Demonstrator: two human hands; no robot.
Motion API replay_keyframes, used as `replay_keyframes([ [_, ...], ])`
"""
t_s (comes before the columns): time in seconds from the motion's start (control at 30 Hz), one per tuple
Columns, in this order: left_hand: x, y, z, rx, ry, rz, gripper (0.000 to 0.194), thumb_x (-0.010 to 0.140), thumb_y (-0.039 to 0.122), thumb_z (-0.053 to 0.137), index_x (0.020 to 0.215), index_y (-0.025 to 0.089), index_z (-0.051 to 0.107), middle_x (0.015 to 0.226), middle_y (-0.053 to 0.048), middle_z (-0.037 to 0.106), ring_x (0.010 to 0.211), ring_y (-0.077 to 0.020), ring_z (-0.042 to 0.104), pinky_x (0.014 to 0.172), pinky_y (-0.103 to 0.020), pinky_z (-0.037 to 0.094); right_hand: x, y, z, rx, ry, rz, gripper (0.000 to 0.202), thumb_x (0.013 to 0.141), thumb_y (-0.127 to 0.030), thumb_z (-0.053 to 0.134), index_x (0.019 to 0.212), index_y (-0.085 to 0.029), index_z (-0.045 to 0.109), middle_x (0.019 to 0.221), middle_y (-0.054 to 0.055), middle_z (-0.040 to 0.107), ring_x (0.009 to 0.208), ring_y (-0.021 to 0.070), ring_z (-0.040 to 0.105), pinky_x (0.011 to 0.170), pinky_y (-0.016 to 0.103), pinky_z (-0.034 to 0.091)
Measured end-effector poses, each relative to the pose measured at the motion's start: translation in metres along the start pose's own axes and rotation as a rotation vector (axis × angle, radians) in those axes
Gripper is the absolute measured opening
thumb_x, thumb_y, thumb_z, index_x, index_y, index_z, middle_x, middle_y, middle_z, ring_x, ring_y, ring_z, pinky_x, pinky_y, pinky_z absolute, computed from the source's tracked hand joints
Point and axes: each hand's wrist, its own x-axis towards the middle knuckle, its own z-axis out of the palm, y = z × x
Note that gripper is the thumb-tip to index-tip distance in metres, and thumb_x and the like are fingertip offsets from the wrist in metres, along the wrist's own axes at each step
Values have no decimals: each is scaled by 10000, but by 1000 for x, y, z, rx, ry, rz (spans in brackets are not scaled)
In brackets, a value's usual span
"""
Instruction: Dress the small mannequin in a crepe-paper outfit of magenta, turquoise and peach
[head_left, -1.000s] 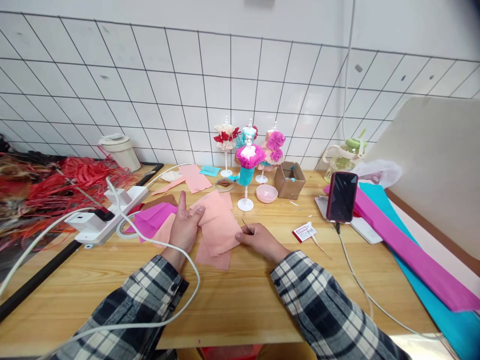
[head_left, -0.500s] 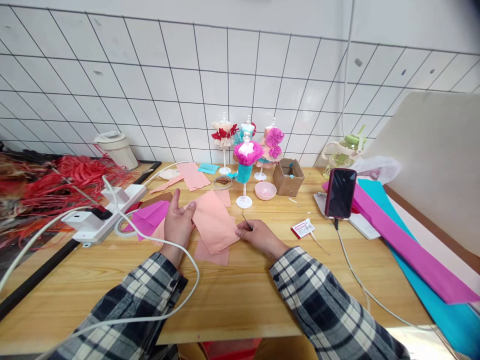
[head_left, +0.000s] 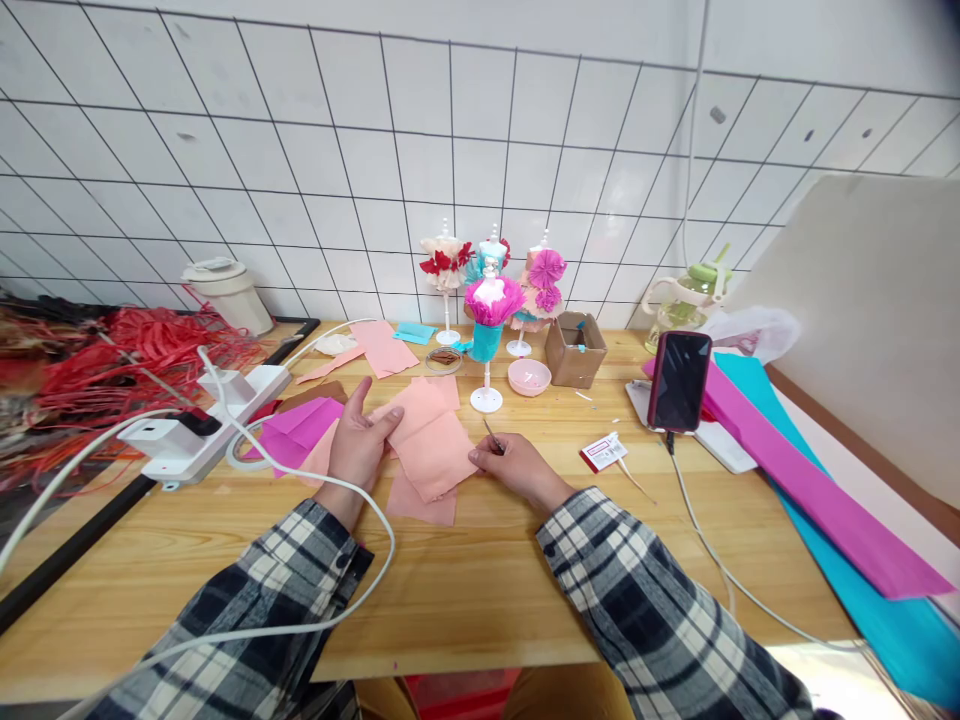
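Note:
A piece of salmon-pink crepe paper (head_left: pixel 439 460) is held just above the table between my two hands. My left hand (head_left: pixel 358 445) grips its left side under the thumb, with the index finger pointing up. At the right edge, my right hand (head_left: pixel 519 466) pinches the paper between thumb and finger. A thin dark tool (head_left: pixel 492 436) also sticks out of that hand; its kind is mostly hidden. More pink sheets (head_left: pixel 420 506) lie beneath. Just beyond stands a small white dress form (head_left: pixel 487 340) in a turquoise skirt with a magenta ruffle.
Several decorated dress forms (head_left: pixel 445 262) stand behind, beside a cardboard box (head_left: pixel 576 350) and pink bowl (head_left: pixel 529 377). A power strip (head_left: pixel 217 425) lies left, its white cable (head_left: pixel 391 545) crossing over my left forearm. A phone (head_left: pixel 679 382) and long paper strips (head_left: pixel 817 480) are at right.
The held pink paper has shifted: it now shows a crosswise edge with another pink layer behind its upper part. Both hands keep nearly the same places, and the view has moved slightly.

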Motion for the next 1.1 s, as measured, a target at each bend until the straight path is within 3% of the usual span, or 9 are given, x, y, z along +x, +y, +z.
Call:
replay_keyframes([
  [0.27,3,-2,-6,3,35,6,936,720,113,698,1472,256,159,680,11,661,559,-117,641,557,-221,539,2,2,0,-33,-6,-35,225,786,-372,563,673,-178,572,645,-24,598,609,116,502,595,230,358],
  [0.53,4,-2,-9,9,52,-11,902,695,118,712,1454,242,239,656,20,653,533,-107,625,539,-198,518,0,-1,-4,-67,-58,-37,234,757,-390,601,678,-170,587,626,-27,591,599,111,499,589,224,351],
  [0.63,-2,3,-3,27,-61,-84,908,669,135,733,1445,225,270,693,-9,685,571,-138,647,541,-214,516,2,-2,-15,-156,34,-48,325,758,-488,593,696,-170,622,648,-16,582,616,121,480,562,225,317],
  [0.73,-13,6,7,67,-276,-254,857,642,160,761,1404,198,370,726,-31,693,611,-156,652,556,-222,501,1,-8,-27,-84,129,-21,452,785,-591,517,738,-163,654,724,8,600,606,117,451,520,225,284],
  [0.83,-23,6,15,141,-437,-316,799,657,181,764,1377,194,419,608,18,629,529,-114,584,500,-178,422,-5,-15,-30,170,-15,127,525,778,-646,497,845,-154,669,823,32,622,495,71,337,430,218,192],
  [0.97,-28,5,18,190,-469,-279,808,685,206,746,1402,217,373,522,69,521,480,-82,490,474,-156,350,-10,-18,-20,435,-173,227,491,747,-620,576,941,-173,626,822,25,608,447,43,231,392,197,93],
  [1.1,-27,8,16,236,-460,-192,792,716,220,717,1415,229,343,449,110,377,399,-54,344,412,-141,233,-8,-14,-15,351,-58,282,486,708,-635,612,885,-183,591,738,-13,549,421,34,255,361,186,112],
])
